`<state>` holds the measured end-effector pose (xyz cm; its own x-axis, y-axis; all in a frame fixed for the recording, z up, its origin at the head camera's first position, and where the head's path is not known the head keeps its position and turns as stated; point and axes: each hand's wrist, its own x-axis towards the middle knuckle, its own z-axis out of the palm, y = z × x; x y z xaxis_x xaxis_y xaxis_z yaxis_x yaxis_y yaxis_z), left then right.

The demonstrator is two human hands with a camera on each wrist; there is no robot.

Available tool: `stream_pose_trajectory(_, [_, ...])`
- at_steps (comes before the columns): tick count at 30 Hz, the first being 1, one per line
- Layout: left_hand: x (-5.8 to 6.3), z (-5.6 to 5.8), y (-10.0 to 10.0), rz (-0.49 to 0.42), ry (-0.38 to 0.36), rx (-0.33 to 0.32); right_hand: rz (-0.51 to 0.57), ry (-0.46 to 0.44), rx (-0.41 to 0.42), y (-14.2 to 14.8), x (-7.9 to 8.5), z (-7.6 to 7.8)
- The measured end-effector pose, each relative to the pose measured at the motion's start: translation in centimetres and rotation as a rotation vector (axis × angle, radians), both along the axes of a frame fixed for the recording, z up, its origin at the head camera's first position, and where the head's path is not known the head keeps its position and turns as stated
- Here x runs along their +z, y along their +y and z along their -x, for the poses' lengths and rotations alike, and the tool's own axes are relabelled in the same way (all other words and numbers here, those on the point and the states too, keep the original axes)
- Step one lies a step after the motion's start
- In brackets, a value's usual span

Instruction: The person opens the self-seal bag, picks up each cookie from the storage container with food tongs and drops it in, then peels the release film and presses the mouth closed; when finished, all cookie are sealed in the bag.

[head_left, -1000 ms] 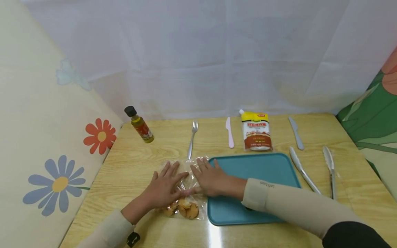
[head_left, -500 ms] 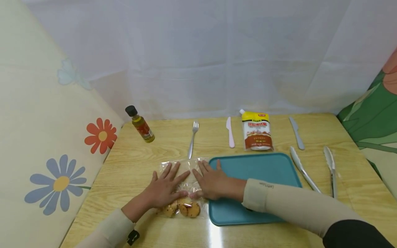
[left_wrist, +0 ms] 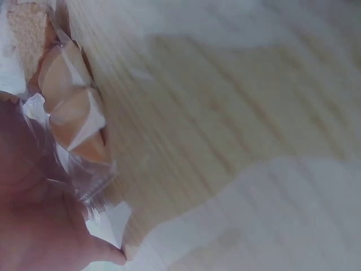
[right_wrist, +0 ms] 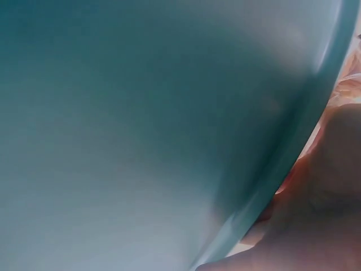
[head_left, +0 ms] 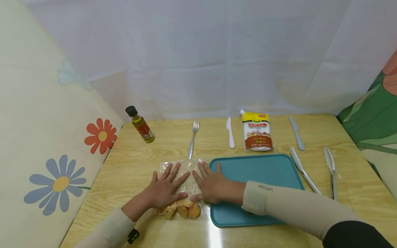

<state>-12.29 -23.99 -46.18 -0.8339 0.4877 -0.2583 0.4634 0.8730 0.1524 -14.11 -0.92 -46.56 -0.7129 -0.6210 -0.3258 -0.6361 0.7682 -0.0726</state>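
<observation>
A clear plastic bag [head_left: 186,168] lies flat on the wooden table, with several round cookies [head_left: 194,210] gathered at its near end. My left hand [head_left: 163,189] rests on the bag's left part, fingers spread and straight. Across from it, my right hand [head_left: 212,184] presses the bag's right part, its fingers also spread and its wrist reaching over the tray. The thumbs point at each other just above the cookies. In the left wrist view the cookies [left_wrist: 78,124] show through wrinkled film beside my palm. The right wrist view is mostly filled by the teal tray [right_wrist: 141,124].
Right of the bag lies the teal tray [head_left: 257,168]. Metal tongs [head_left: 310,177] are beyond it. Along the back are an oil bottle [head_left: 143,128], a fork [head_left: 192,139], a pink knife [head_left: 230,132], a sauce pouch [head_left: 257,132] and a grey knife [head_left: 297,133].
My right hand has slid slightly toward me, with its thumb pulled back from my left thumb. The bag looks flatter, and the tray sits slightly farther right. My left hand has barely moved.
</observation>
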Motion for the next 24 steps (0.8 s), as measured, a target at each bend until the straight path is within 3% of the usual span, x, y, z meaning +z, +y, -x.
stream_pose_trajectory(17, [0.52,-0.18,0.51,-0.001,-0.019,0.001,-0.018,0.029,-0.002,-0.05,-0.21,-0.35])
stream_pose_trajectory(24, [0.31,0.08,0.39,-0.009,0.0,0.004,0.042,0.014,-0.009,0.05,-0.33,0.21])
